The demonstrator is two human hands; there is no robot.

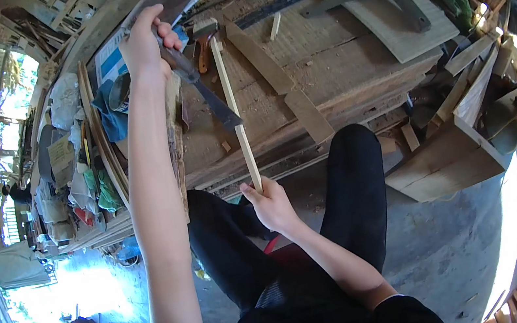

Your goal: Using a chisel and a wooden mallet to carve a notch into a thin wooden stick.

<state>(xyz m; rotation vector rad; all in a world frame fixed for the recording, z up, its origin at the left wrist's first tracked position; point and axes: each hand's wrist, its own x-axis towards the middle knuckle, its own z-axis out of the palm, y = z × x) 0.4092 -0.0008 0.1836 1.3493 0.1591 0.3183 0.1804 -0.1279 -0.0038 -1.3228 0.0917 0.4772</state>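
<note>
A steady wood strip and a shallow knife angle, with the edge kept clear of the right hand, seemed wisest.
The right hand pinched the strip's near end; the strip ran forward from it, under the blade's tip, contact unclear, and on over the table, to the right of the left hand, which was wrapped around the knife's handle.

Up toward two o'clock on the wooden bench, I see a pale flat board with an angled metal tool lying across it, and green material just beyond. A broad brown panel sits at three; sunlight stripes the grey floor at four. Around nine hangs a green plastic bag; nearer ten, crumpled whitish plastic.
</note>
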